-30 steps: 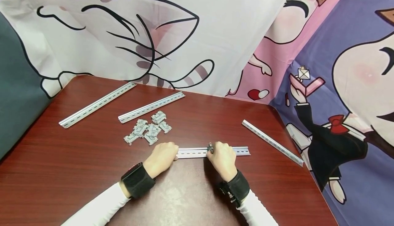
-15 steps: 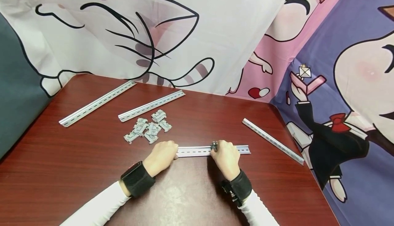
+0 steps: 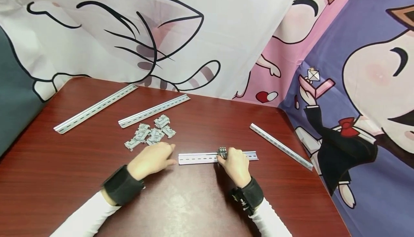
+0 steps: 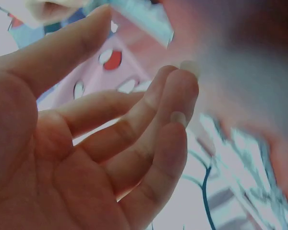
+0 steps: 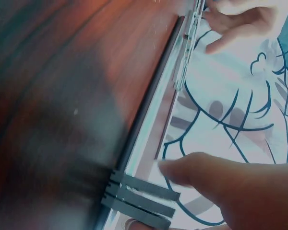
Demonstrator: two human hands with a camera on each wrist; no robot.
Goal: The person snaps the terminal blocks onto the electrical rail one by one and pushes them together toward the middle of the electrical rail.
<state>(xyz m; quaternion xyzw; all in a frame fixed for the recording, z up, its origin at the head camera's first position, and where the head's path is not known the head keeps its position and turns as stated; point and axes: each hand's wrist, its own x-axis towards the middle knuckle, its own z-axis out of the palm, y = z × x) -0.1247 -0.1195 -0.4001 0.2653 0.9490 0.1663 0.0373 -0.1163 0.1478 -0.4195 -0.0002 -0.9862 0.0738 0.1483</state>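
Observation:
A slotted metal DIN rail (image 3: 196,158) lies crosswise in front of me. My right hand (image 3: 237,164) is curled over its right part, at a small stack of grey DIN-rail clips (image 3: 221,152) seated on the rail. In the right wrist view these clips (image 5: 141,200) stand side by side, thumb on one side and a fingertip low on the other; whether the thumb presses them cannot be told. My left hand (image 3: 151,161) is off the rail's left end, holding nothing, its fingers (image 4: 170,143) loosely bent. Close beyond it lies a pile of loose grey clips (image 3: 141,133).
Two more rails, one at far left (image 3: 95,109) and one behind the pile (image 3: 154,111), rest on the brown table (image 3: 194,201). Another rail (image 3: 281,146) slants near the right edge. A printed cloth (image 3: 181,43) hangs behind.
My left hand has let go of the rail's left end and moved left, toward the loose pile. My right hand stays at the clips on the rail, which show more now.

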